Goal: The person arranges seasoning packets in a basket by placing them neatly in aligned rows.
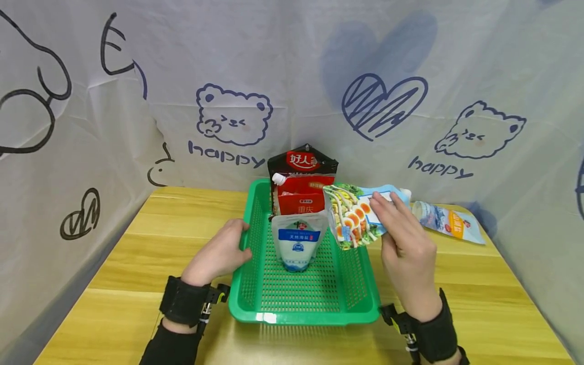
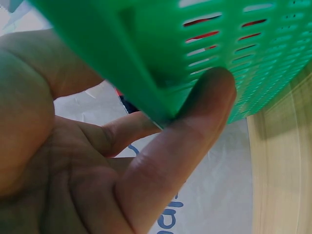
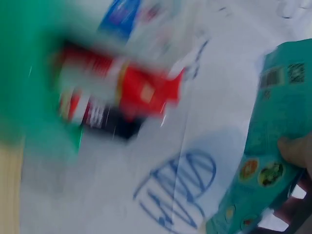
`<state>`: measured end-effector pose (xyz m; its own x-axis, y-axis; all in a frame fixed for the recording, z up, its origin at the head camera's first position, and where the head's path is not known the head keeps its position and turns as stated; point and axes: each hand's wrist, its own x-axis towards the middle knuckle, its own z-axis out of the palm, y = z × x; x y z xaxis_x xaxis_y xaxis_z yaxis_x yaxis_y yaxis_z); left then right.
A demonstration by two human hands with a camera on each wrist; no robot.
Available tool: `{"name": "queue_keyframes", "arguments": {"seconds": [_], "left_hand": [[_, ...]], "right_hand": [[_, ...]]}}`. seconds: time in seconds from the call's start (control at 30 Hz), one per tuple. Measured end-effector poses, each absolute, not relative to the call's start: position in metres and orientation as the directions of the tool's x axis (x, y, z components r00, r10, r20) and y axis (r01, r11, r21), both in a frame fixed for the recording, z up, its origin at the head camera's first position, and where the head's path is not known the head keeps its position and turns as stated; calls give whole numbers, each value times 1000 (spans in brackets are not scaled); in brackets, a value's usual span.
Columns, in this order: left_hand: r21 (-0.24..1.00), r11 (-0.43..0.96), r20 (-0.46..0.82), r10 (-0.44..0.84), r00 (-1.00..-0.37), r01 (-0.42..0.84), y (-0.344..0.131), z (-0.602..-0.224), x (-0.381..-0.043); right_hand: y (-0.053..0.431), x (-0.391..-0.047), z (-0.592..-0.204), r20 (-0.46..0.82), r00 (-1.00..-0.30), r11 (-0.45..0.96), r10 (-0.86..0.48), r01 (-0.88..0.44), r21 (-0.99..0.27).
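My left hand (image 1: 220,256) grips the left rim of a green plastic basket (image 1: 303,318); in the left wrist view the rim lies between the thumb and a finger (image 2: 165,165) pressed to the outer wall. Above the basket's right side, my right hand (image 1: 408,248) holds a salad dressing pouch (image 1: 349,215) with pictures of eggs and vegetables, its white cap pointing right. The pouch's teal back (image 3: 275,126) shows in the right wrist view. Inside the basket stand a clear-topped salt pouch (image 1: 298,242), a red pouch (image 1: 302,204) with a white spout and a black-and-red pouch (image 1: 319,155).
A light-blue and orange pouch (image 1: 451,223) lies on the wooden table (image 1: 474,294), right of the basket. A pale cloth (image 1: 301,66) with marker drawings hangs behind and along both sides. The right wrist view is partly blurred.
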<state>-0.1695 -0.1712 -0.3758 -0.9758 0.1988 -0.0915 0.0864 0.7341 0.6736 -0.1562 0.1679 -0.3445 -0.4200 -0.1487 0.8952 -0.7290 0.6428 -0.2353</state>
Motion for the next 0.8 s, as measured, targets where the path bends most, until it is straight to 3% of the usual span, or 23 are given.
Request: {"name": "queue_keyframes", "arguments": {"seconds": [0.6, 0.8], "left_hand": [[692, 719, -99, 184, -978, 65, -170, -376, -171], [670, 736, -29, 157, -987, 97, -173, -370, -166]], "right_hand": [[120, -143, -341, 877, -453, 579, -161, -763, -287], [112, -138, -343, 867, -456, 579, -198, -769, -272]]}}
